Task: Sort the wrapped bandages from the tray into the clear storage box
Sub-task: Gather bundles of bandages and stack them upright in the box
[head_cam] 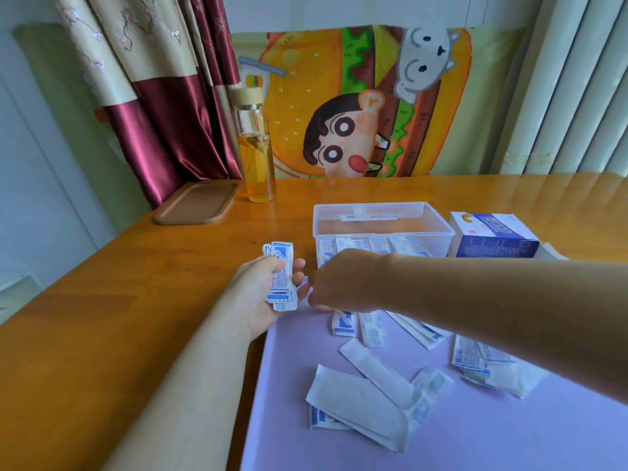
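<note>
Bandage stack (281, 274) grasped in left grip (260, 295), right grip (339, 283) over lilac tray (475, 433), state unclear

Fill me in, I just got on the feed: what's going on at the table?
A person is midway through the sort. The left hand grips a small stack of wrapped bandages just off the tray's corner, while the right hand reaches across to the far end of the purple tray; whether it pinches anything is unclear. Several bandages already lie in the clear storage box, and loose bandages are scattered on the tray.
</note>
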Tool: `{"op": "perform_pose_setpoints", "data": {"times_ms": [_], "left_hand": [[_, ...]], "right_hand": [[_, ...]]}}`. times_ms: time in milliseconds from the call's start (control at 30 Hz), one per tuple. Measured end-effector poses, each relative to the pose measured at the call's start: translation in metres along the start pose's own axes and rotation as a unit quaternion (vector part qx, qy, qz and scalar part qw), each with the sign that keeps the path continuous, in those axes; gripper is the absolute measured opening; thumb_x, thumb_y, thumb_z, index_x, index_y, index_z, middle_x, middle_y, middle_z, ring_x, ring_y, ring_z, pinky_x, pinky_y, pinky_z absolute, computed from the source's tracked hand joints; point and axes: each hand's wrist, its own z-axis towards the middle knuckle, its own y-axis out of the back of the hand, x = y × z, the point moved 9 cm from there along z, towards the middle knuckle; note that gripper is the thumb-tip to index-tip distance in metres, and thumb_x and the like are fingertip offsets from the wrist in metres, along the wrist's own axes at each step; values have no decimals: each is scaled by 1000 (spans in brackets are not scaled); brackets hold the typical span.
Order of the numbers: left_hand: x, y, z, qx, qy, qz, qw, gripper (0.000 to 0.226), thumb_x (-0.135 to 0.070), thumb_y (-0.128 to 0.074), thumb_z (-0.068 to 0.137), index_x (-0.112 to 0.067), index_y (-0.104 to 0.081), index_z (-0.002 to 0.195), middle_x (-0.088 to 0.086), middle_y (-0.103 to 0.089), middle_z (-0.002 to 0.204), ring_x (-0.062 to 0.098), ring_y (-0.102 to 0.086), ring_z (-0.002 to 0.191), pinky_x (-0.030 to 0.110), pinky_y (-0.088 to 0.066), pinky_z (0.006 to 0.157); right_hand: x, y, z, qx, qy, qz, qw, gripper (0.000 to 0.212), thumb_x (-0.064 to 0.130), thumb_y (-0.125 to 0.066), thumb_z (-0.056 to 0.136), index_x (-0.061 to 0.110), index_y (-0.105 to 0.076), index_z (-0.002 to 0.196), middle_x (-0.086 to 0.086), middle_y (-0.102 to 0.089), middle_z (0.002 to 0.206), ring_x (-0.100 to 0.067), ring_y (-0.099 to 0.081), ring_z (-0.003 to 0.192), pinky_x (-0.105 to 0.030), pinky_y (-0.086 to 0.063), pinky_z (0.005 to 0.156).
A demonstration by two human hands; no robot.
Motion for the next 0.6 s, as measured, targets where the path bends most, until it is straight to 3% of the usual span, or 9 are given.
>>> {"op": "perform_pose_setpoints", "data": {"times_ms": [67, 167, 267, 400, 467, 500, 600], "left_hand": [[-2, 2, 0, 0, 0, -9, 1000, 19, -9, -39, 99, -12, -49, 115, 10, -64, 89, 15, -56, 69, 30, -51, 61], [-1, 3, 0, 3, 11, -28, 1000, 18, -10, -40, 99, -12, -49, 114, 11, -65, 91, 15, -57, 70, 30, -51, 60], [1, 3, 0, 11, 29, -53, 998, 18, -10, -40, 98, -13, -50, 114, 11, -65, 92, 15, -57, 71, 31, -51, 62], [2, 1, 1, 18, 38, -65, 997, 20, -11, -40, 98, -13, -51, 115, 10, -64, 90, 15, -56, 71, 32, -50, 62], [2, 1, 2, 14, 36, -65, 997, 19, -16, -41, 99, -15, -53, 114, 7, -63, 88, 16, -56, 70, 31, -48, 61], [3, 0, 2, 14, 38, -68, 997, 19, -21, -42, 99, -17, -54, 113, 7, -63, 87, 16, -57, 70, 31, -48, 61], [8, -13, 0, 57, 55, -73, 994, 37, -47, -41, 96, -20, -63, 109, 7, -66, 88, 17, -61, 77, 30, -50, 67]], "right_hand": [[-1, -1, 1, 20, 6, 12, 1000, 21, 14, -55, 92, 16, -54, 113, -2, -56, 90, -19, -52, 80, -24, -31, 49], [-5, -3, 2, 24, -2, 46, 999, 26, 19, -59, 91, 17, -54, 116, -3, -61, 102, -18, -51, 83, -28, -37, 62], [-8, -7, 0, 23, -12, 72, 997, 21, 17, -57, 91, 18, -56, 112, -3, -60, 104, -21, -55, 91, -29, -36, 64], [-21, -4, -15, -20, -59, 256, 965, 18, 21, -58, 91, 17, -60, 109, 3, -51, 93, -15, -46, 82, -15, -30, 56], [-41, 8, -30, -96, -105, 406, 903, 15, 21, -59, 90, 15, -64, 103, 2, -62, 90, -13, -54, 79, -9, -33, 54], [-53, 15, -39, -135, -128, 480, 857, 14, 19, -59, 90, 14, -67, 100, 1, -67, 86, -12, -58, 74, -12, -39, 56], [-77, 16, -53, -223, -193, 681, 670, 12, 21, -64, 88, 15, -68, 97, 3, -66, 64, -4, -52, 50, -18, -43, 51]]}}
